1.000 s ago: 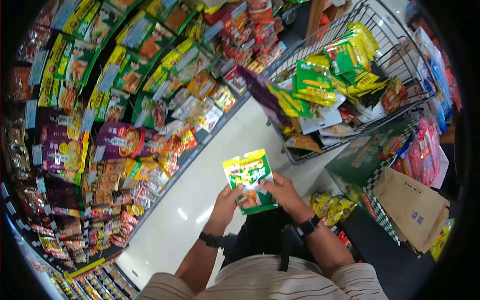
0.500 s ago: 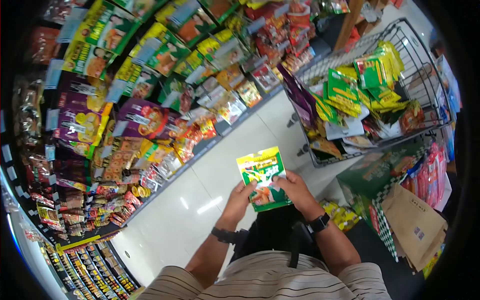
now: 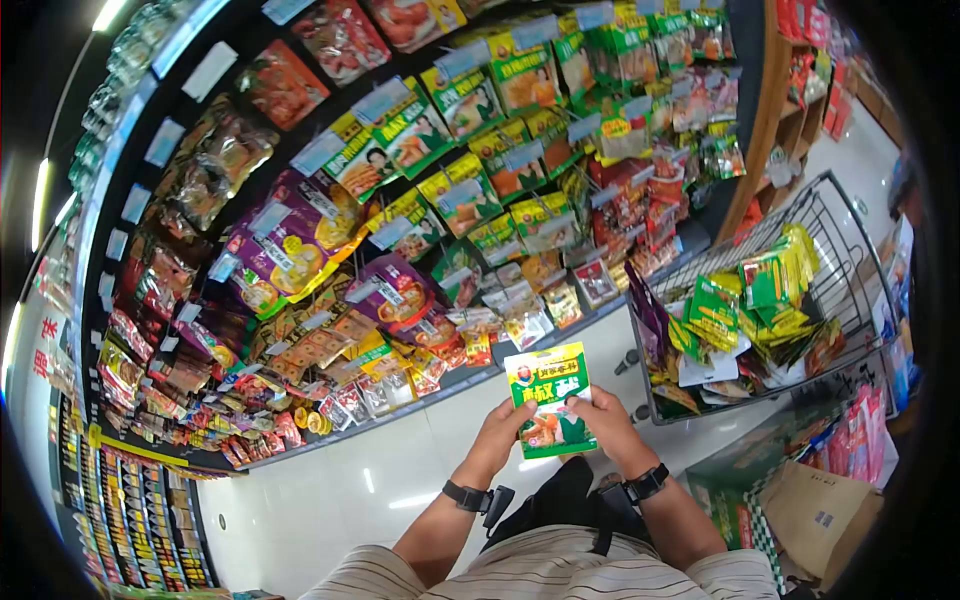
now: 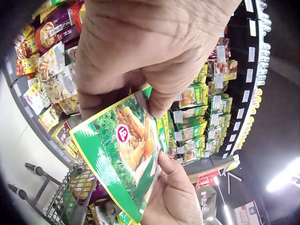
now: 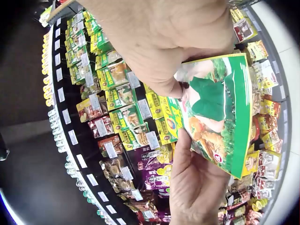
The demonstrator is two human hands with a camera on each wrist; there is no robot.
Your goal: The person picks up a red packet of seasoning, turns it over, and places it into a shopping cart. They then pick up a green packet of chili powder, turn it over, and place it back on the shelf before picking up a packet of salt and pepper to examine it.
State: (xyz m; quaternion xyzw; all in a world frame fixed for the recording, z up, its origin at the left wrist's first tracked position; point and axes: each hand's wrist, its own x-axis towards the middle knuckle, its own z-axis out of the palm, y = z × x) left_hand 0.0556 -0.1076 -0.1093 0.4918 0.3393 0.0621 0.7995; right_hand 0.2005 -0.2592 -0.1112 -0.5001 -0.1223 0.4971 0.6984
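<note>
A flat green-and-yellow seasoning packet [image 3: 552, 395] with a picture of fried food is held upright in front of the torso. My left hand [image 3: 500, 437] pinches its left edge, thumb on the front. At its right edge my right hand [image 3: 610, 430] grips it the same way. In the left wrist view the packet [image 4: 105, 150] is seen close up, the left hand [image 4: 150, 47] above it and the right hand [image 4: 176, 194] below. The right wrist view has the packet [image 5: 222, 122] between both hands, its front with the food picture facing the camera.
A curved display rack carries rows of hanging packets [image 3: 405, 130] and purple bags [image 3: 290, 240] ahead. To the right stands a wire shopping cart [image 3: 862, 245] loaded with similar packets [image 3: 715, 310]. A brown paper bag [image 3: 820, 515] and pink packs [image 3: 860, 430] are at the lower right.
The head view has swung left and up, showing more of the rack. Both hands keep hold of the packet, which now appears lower and further right, with its lettering clearer.
</note>
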